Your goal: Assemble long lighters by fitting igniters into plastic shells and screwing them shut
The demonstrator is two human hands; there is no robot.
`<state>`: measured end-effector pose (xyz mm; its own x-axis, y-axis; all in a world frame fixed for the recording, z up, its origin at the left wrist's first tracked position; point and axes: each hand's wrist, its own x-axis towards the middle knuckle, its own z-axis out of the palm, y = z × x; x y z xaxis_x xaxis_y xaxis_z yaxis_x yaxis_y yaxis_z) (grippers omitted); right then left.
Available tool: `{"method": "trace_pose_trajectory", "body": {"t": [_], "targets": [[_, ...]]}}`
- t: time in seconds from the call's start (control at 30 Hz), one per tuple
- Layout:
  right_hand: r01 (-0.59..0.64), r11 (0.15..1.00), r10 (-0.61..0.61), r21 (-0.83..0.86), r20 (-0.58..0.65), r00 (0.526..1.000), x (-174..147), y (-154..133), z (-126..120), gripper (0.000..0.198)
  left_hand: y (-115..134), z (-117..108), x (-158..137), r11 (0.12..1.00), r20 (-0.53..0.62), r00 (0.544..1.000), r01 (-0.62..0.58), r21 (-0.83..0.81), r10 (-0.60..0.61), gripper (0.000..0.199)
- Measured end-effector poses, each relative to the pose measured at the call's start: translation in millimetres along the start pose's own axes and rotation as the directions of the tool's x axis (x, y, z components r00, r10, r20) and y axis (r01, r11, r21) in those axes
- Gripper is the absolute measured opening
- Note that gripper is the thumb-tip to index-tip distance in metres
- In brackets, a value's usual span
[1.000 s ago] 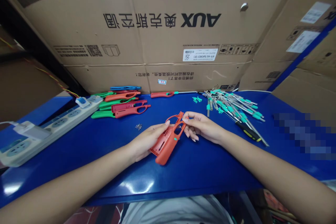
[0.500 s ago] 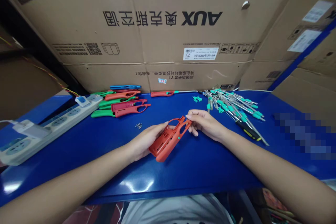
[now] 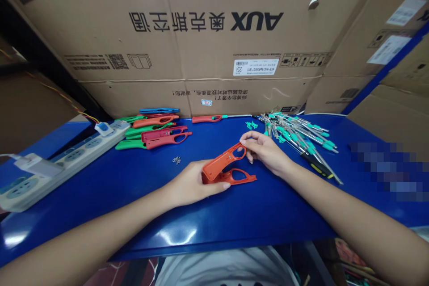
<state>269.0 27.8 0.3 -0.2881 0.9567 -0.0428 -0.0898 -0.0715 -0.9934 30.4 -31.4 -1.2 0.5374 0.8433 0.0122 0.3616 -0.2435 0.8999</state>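
Observation:
Two orange-red halves of a lighter casing are apart at their looped ends. My left hand grips the lower casing half by its wide end, thumb along the near side. The upper casing half sits tilted above it, its wide end close to my left fingers. My right hand pinches the tip of this upper half between thumb and fingers. To the left, several small screws lie on the table. A red lighter with a metal tube lies at the back.
Red, orange, green and blue casings are piled at back left, beside a white power strip. Metal tubes with teal parts and a black-yellow screwdriver lie at right, near small teal pieces. Cardboard stands behind the blue table.
The two halves, side by side before, have been turned over and parted. The upper one now slants above the lower, and my left hand has shifted its grip to the wide end.

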Motion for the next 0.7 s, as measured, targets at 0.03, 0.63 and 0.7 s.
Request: {"method": "trace_pose_trajectory", "body": {"t": [0.03, 0.63, 0.7], "targets": [[-0.015, 1.000, 0.015, 0.008, -0.028, 0.999, 0.9, 1.0, -1.1, 0.041, -2.1, -0.1, 0.0, 1.000, 0.002, 1.000, -0.027, 0.009, 0.027, 0.051], [0.248, 0.539, -0.304, -0.805, 0.089, 0.949, 3.4, 10.4, -12.6, 0.020, -0.8, -10.8, -2.7, 0.637, 0.109, 0.936, -0.310, 0.706, 0.335, 0.037], [0.243, 0.452, -0.340, -0.858, 0.086, 0.936, 4.8, 4.4, -22.3, 0.022, -2.6, -10.7, -2.6, 0.616, 0.117, 0.942, -0.297, 0.729, 0.316, 0.040]]}}
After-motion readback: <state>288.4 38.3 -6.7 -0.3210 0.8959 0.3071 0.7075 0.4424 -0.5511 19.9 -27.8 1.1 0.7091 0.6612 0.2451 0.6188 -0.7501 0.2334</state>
